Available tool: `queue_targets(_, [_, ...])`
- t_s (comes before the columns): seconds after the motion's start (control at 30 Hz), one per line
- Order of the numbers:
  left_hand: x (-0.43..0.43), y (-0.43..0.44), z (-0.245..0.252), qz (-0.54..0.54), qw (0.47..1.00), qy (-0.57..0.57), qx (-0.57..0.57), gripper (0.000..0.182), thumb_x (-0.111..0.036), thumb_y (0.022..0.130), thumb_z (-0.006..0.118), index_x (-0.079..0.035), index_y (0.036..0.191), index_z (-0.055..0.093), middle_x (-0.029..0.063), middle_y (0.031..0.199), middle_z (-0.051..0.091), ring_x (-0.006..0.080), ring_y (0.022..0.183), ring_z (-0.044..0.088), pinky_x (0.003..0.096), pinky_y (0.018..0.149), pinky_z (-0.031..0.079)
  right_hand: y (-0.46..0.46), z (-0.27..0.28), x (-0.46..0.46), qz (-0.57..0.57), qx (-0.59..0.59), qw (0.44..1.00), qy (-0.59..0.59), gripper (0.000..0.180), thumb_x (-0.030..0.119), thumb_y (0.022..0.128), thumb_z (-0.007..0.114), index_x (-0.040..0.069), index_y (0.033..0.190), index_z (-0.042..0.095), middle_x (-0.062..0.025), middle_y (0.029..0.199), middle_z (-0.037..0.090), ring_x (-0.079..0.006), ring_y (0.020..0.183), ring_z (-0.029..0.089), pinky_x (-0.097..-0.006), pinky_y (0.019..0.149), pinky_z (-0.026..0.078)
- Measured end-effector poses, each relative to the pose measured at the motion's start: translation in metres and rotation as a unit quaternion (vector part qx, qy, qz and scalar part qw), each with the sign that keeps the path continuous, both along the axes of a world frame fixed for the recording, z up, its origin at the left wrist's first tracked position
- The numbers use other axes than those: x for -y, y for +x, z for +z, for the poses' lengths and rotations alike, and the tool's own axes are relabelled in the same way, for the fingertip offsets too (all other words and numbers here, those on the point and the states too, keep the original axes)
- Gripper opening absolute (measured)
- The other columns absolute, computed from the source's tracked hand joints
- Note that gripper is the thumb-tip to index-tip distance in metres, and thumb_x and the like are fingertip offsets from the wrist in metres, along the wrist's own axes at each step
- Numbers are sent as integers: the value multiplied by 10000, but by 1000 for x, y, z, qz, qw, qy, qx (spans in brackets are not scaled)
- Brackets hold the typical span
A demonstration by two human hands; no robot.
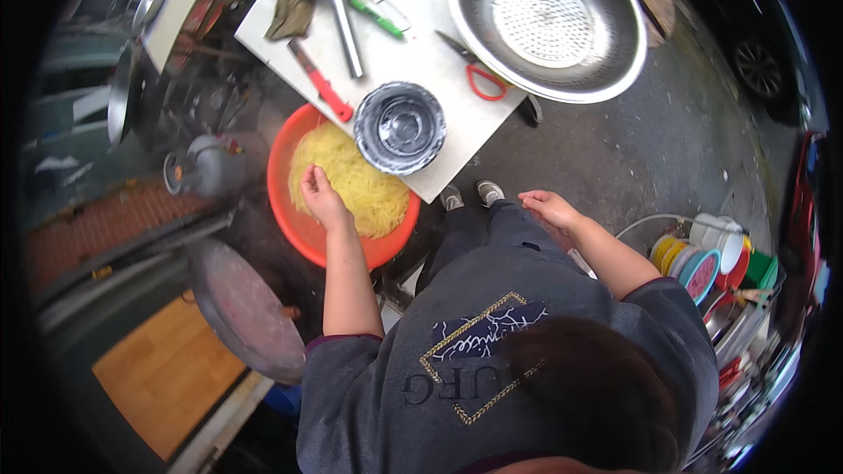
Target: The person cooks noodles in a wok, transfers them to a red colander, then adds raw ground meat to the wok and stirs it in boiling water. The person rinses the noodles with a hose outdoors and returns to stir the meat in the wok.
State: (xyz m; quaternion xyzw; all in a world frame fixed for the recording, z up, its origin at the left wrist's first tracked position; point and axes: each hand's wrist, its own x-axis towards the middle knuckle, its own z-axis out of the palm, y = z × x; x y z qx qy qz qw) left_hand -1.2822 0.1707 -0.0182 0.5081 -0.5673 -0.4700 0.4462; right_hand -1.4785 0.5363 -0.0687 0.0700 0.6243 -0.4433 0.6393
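My left hand (321, 199) is over an orange plastic basin (279, 210) with fingers curled in; I see nothing in it. A heap of yellow shredded strands (352, 187) lies in the basin below. My right hand (552, 210) hangs by my right thigh, its fingers close together. Under its wrist shows something pinkish and a pale strip, too unclear to name. A dark bowl with whitish smears (400, 128) stands at the near corner of the white table (395, 56). Beside it lies a red-handled knife (323, 85).
Red-handled scissors (486, 82) lie by a large perforated metal basin (546, 23). A metal tube (346, 26), a green-marked tool (375, 16) and a brown cloth (290, 8) share the table. On my left are a gas cylinder (220, 164) and a large round pan (247, 316); stacked tubs (701, 276) stand right.
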Motion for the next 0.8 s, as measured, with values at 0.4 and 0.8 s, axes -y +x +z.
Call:
queue_targets(0.4, [-151, 204, -70, 298, 884, 361, -5, 566, -242, 859, 639, -21, 1308, 375, 107, 1233, 503, 178, 1040, 501, 302, 872, 401, 138, 49, 246, 505, -109, 814, -265, 380, 247, 918, 572, 18, 1220, 550, -53, 1062, 632, -111, 979, 567, -266, 872, 443])
queue_targets(0.8, [-147, 164, -98, 281, 803, 438, -290, 541, -282, 911, 557, -153, 1368, 299, 53, 1323, 453, 246, 1156, 476, 440, 937, 361, 142, -21, 527, 571, -592, 548, -153, 621, 476, 820, 598, 119, 1313, 477, -208, 1327, 432, -378, 1225, 409, -444, 1028, 332])
